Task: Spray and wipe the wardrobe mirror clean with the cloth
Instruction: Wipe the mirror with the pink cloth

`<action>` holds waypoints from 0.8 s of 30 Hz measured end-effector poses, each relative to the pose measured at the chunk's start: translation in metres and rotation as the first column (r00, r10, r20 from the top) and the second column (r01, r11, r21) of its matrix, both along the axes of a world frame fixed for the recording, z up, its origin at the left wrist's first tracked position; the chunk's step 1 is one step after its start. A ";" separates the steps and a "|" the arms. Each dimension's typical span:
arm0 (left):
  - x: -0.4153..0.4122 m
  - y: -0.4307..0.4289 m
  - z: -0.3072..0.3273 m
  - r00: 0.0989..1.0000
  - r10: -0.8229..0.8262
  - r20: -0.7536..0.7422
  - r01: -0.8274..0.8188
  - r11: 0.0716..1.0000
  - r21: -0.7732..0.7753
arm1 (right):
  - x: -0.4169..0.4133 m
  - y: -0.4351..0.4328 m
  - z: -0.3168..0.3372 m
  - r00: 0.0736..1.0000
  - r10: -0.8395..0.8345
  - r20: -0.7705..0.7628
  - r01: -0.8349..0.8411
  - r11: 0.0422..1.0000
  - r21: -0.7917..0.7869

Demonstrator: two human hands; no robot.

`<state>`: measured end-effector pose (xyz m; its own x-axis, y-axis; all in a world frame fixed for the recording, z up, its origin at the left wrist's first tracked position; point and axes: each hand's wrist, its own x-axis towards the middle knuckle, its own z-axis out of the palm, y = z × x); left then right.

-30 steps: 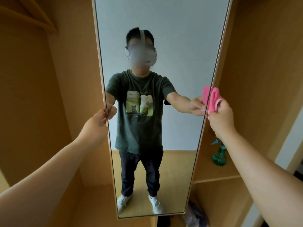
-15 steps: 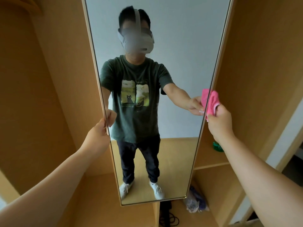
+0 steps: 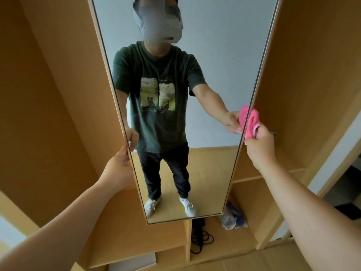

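Note:
A tall narrow mirror (image 3: 214, 55) with a thin metal frame stands out edge-on from the open wooden wardrobe. My left hand (image 3: 119, 165) grips the mirror's left edge at about mid height. A bunched pink cloth (image 3: 252, 122) is in my right hand (image 3: 259, 145), pressed against the mirror's right edge. The glass reflects a person in a dark green T-shirt and both hands. The spray bottle is hidden behind my right hand.
Wooden wardrobe panels stand close on both sides. A shelf (image 3: 269, 175) runs behind my right arm. Below the mirror lie a black coiled cable (image 3: 201, 237) and a crumpled plastic bag (image 3: 232, 218) on the wardrobe floor.
My view has tilted downward. My right hand with the cloth has slid down the mirror's right edge, and my left hand has also slid lower on the left edge. The green bottle has gone out of sight.

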<state>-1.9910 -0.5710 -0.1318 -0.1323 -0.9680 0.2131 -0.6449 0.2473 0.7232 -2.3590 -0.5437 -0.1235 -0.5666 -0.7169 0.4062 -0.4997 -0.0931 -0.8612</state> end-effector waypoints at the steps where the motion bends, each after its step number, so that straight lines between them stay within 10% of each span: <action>1: 0.000 0.001 -0.004 1.000 0.002 -0.001 -0.002 1.000 0.017 | 0.000 0.000 -0.004 1.000 0.000 0.004 0.000 1.000 0.007; 24: 0.012 -0.009 -0.086 1.000 0.011 0.020 -0.016 0.971 0.240 | -0.002 0.000 -0.089 1.000 -0.022 0.006 0.021 0.992 0.124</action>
